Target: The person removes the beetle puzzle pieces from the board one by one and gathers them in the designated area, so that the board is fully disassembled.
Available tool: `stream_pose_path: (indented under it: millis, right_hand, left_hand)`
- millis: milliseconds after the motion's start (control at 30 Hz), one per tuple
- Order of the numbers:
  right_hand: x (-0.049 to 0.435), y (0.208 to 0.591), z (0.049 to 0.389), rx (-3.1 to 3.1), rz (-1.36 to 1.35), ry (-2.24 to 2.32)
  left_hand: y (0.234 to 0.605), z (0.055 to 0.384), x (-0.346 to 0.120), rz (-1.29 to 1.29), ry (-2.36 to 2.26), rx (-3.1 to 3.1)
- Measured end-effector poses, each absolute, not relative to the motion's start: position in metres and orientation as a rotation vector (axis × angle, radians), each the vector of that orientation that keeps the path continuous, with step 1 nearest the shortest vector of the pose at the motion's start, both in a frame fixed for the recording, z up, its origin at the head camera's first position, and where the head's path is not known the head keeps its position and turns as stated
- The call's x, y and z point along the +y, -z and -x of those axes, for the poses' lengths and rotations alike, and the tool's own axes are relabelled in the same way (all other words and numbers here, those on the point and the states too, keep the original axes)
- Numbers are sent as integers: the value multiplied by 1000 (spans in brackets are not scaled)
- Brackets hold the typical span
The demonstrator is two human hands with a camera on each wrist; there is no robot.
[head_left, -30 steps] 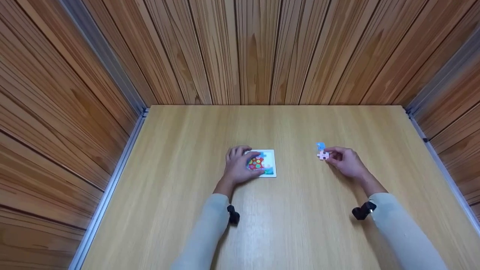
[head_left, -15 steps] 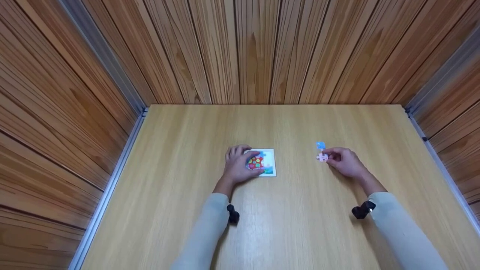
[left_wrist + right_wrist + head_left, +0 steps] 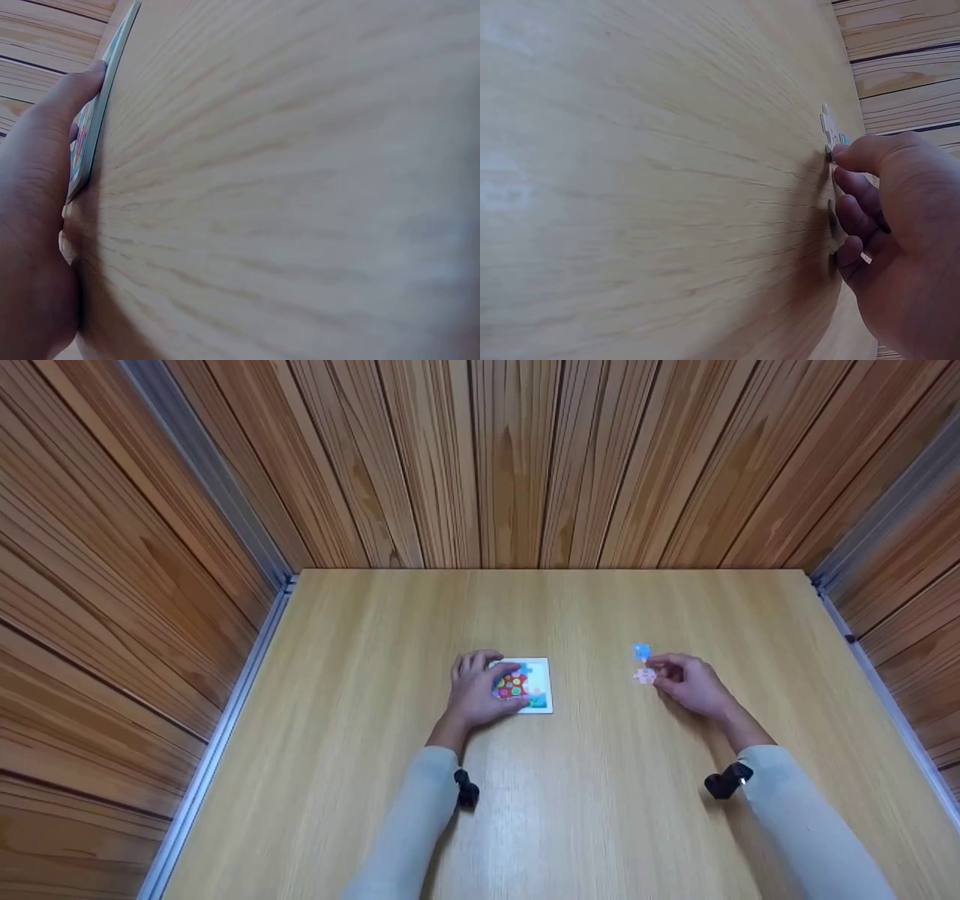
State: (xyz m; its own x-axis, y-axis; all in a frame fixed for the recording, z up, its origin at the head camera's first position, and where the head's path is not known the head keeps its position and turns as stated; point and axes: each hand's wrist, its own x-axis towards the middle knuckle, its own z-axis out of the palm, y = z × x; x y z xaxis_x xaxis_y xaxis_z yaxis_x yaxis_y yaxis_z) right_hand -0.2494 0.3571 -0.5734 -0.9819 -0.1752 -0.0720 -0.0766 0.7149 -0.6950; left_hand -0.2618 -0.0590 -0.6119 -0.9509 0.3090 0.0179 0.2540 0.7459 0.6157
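Note:
A small square jigsaw puzzle [image 3: 538,682] in a white frame lies on the table, with red dotted and blue-green pieces in it. My left hand [image 3: 478,690] grips it from the left, its thumb over the near side and its fingers at the far left. In the left wrist view the thumb rests on the frame's edge [image 3: 112,75]. To the right, my right hand [image 3: 694,682] pinches a pink puzzle piece [image 3: 643,676] at its right side, between thumb and forefinger, low at the table. A blue puzzle piece [image 3: 641,650] lies just beyond the pink one.
The wooden table [image 3: 585,795] has a plank wall [image 3: 510,472] along its back and metal rails [image 3: 240,697] at its sides. Each wrist carries a black camera [image 3: 466,791].
The pink puzzle piece has shifted slightly toward me and turned a little, so more of a gap shows between it and the blue piece. The left hand has stayed put.

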Motion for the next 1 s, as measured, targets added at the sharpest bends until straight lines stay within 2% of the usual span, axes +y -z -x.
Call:
stream_pose_path:
  millis: [333,1000]
  right_hand:
    - [343,564,244,2772,268,1162]
    - [282,560,249,2722,471,1154]
  left_hand:
    - [610,261,-60,-465,-979,2865]
    - [609,264,-65,-586,-930,2812]
